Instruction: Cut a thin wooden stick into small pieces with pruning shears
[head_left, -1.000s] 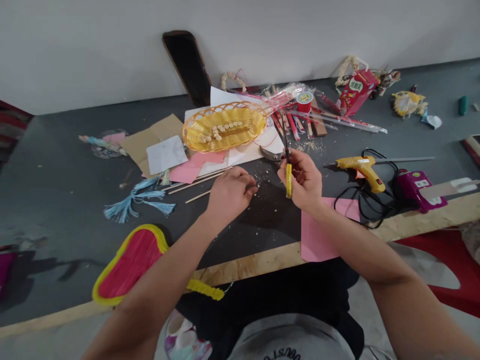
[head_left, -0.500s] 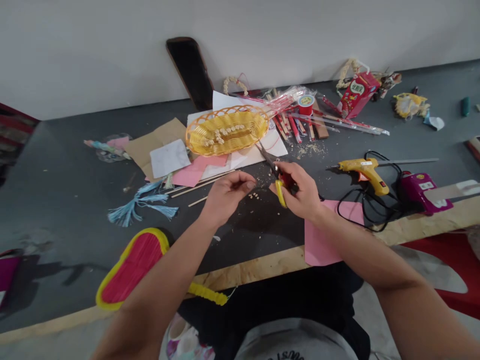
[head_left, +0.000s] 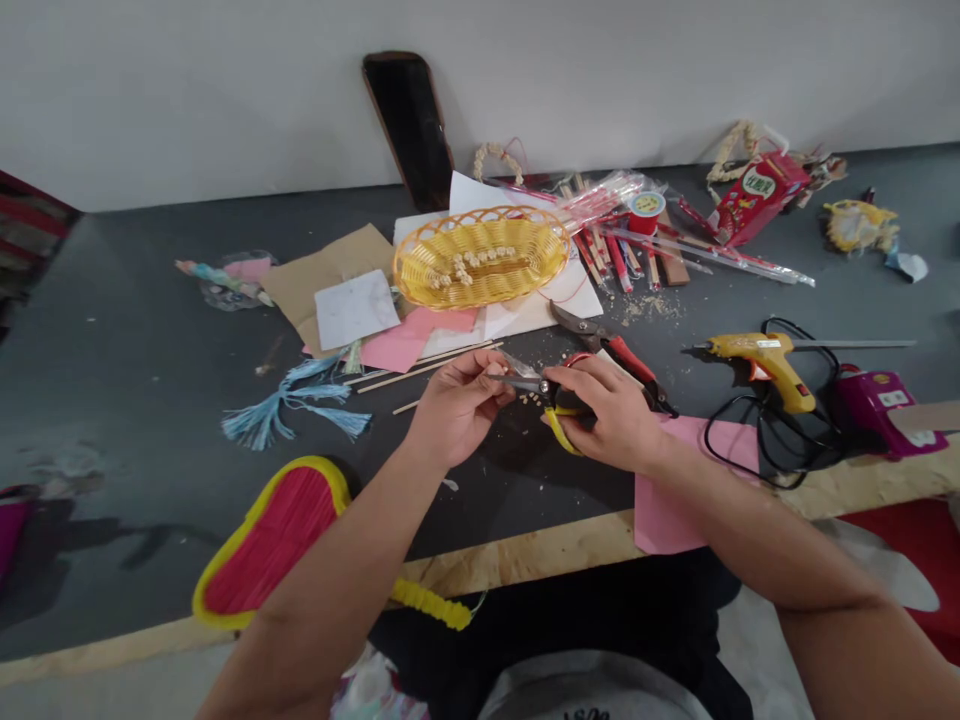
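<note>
My right hand (head_left: pixel 607 410) is closed round the yellow and red handles of a pair of scissors (head_left: pixel 559 430), whose blades point left. The blades reach my left hand (head_left: pixel 461 405), which is pinched; what its fingertips hold is too small to make out. Pruning shears (head_left: pixel 626 352) with red handles lie just behind my right hand. Small beige pieces (head_left: pixel 534 398) are scattered under the scissors. Beyond the hands sits a yellow woven basket (head_left: pixel 480 262) with little beige clusters in it.
A yellow glue gun (head_left: pixel 769 360) with a black cable lies at right, near a purple device (head_left: pixel 885 410). Blue tassels (head_left: pixel 277 415), a pink and yellow fan (head_left: pixel 270 540) and thin sticks (head_left: pixel 427 368) lie left. A phone (head_left: pixel 411 125) leans on the wall.
The scissor blades have swung from pointing up and away to pointing left, up to my left hand. The pruning shears now show behind my right hand. The view has shifted slightly.
</note>
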